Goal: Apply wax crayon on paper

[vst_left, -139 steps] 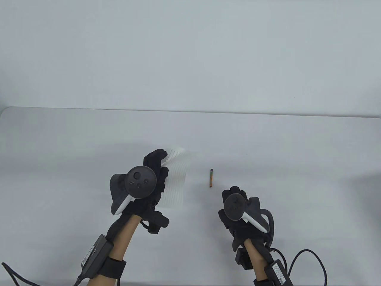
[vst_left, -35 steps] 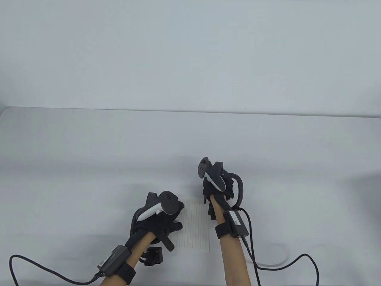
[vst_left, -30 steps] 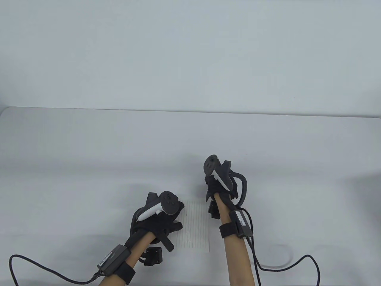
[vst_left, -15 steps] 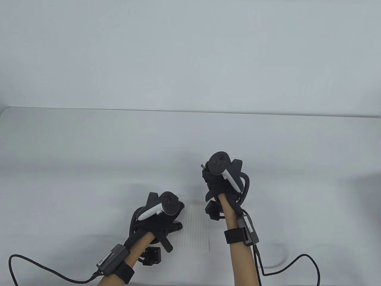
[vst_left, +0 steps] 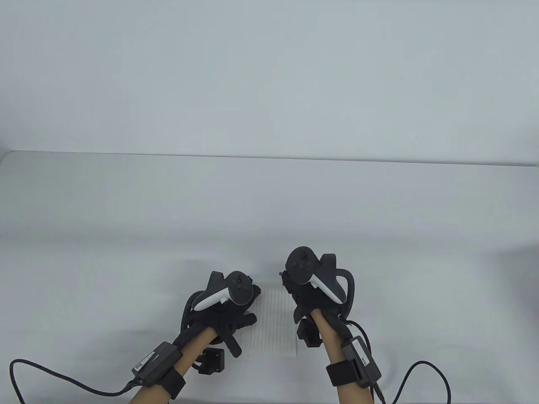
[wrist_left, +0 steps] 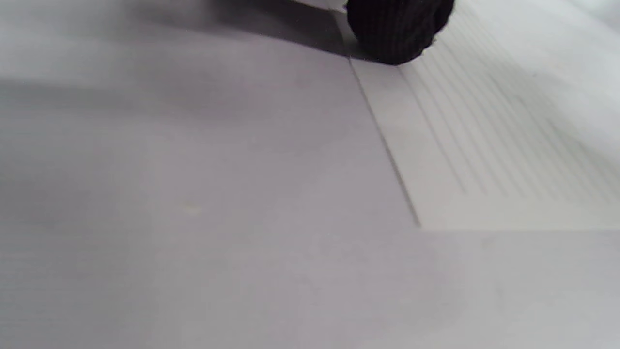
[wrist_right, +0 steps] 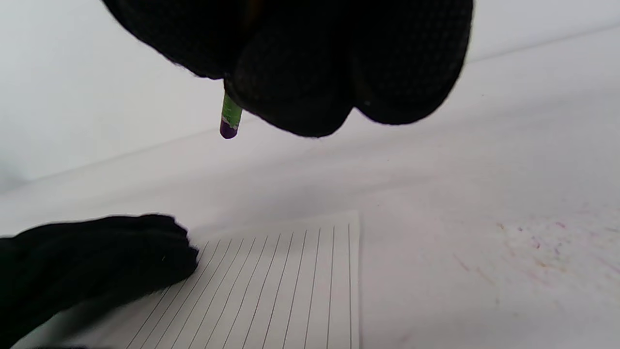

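Observation:
A small sheet of lined paper lies flat near the table's front edge; it also shows in the left wrist view and the right wrist view. My left hand rests on the paper's left edge, with a fingertip pressing it down. My right hand grips a wax crayon with a green wrapper and purple tip. It holds the crayon above the table beyond the paper's far right corner. Only the crayon's tip shows below the gloved fingers.
The white table stretches far behind the hands, ending at a back edge against a pale wall. Faint purple crayon smudges mark the table to the right of the paper. Black cables trail from both wrists at the front.
My right hand picked the crayon up off the table and has now moved back toward me, to the paper's far right corner. My left hand brought the paper nearer and stays on it.

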Available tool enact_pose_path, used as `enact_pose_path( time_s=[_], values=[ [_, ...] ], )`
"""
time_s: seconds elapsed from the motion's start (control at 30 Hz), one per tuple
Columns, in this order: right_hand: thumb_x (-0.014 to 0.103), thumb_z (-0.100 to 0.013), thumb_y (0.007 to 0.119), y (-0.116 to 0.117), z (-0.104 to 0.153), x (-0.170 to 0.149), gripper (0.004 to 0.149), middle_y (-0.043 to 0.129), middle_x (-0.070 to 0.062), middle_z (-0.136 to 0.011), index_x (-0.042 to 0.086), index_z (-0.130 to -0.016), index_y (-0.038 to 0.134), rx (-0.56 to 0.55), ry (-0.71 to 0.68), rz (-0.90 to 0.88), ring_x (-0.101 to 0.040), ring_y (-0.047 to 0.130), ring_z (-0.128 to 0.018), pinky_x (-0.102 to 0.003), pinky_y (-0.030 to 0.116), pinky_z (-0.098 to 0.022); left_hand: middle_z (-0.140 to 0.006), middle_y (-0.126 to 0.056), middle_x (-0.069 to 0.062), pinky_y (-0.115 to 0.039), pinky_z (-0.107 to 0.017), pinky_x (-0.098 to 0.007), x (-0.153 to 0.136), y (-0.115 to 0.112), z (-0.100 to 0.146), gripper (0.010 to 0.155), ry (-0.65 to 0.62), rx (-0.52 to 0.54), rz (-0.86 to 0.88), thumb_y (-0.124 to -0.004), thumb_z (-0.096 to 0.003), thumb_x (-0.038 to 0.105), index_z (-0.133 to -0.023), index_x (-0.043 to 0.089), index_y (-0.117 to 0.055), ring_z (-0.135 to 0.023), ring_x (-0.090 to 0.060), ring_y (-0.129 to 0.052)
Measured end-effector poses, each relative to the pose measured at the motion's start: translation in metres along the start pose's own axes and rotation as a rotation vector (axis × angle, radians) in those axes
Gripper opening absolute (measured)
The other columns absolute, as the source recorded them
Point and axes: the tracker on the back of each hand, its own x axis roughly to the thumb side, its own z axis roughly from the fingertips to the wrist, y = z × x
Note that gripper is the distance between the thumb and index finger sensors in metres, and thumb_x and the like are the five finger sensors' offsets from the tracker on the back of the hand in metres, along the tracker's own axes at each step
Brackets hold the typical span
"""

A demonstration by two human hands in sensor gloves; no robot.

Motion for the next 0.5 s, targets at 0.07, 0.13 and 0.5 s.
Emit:
enact_pose_path(
  time_s=[0.07, 0.13, 0.5],
  values=[
    [0.034, -0.054, 0.074, 0.013, 0.006, 0.011, 0.042, 0.090, -0.007, -0.064, 0.013, -0.090, 0.074, 0.023, -0.050, 0.046, -0.009, 0.094, -0.041, -0.033, 0.084, -0.035, -0.121, 0.004, 0.014, 0.004, -0.080, -0.056, -0.002, -0.001, 0.000, 0.073, -0.004, 0.006, 0.017, -0.060, -0.0611, 0.045, -0.113, 0.040, -0.009, -0.114, -0.019, 0.006],
    [0.034, -0.054, 0.073, 0.025, 0.009, 0.020, 0.042, 0.090, -0.006, -0.063, 0.014, -0.091, 0.074, 0.045, -0.079, 0.086, -0.009, 0.094, -0.040, -0.033, 0.084, -0.035, -0.120, 0.005, 0.015, 0.005, -0.080, -0.056, -0.005, -0.002, -0.001, 0.073, -0.019, 0.003, 0.060, -0.060, -0.0611, 0.045, -0.112, 0.040, -0.008, -0.113, -0.018, 0.008],
    [0.033, -0.055, 0.072, 0.059, 0.001, 0.035, 0.044, 0.088, -0.005, -0.067, 0.015, -0.095, 0.070, 0.077, -0.091, 0.202, -0.010, 0.093, -0.045, -0.034, 0.083, -0.038, -0.119, 0.006, 0.015, 0.007, -0.079, -0.056, -0.004, -0.003, -0.001, 0.073, -0.022, -0.005, 0.048, -0.060, -0.0614, 0.045, -0.112, 0.038, -0.007, -0.112, -0.018, 0.010]
  ],
)
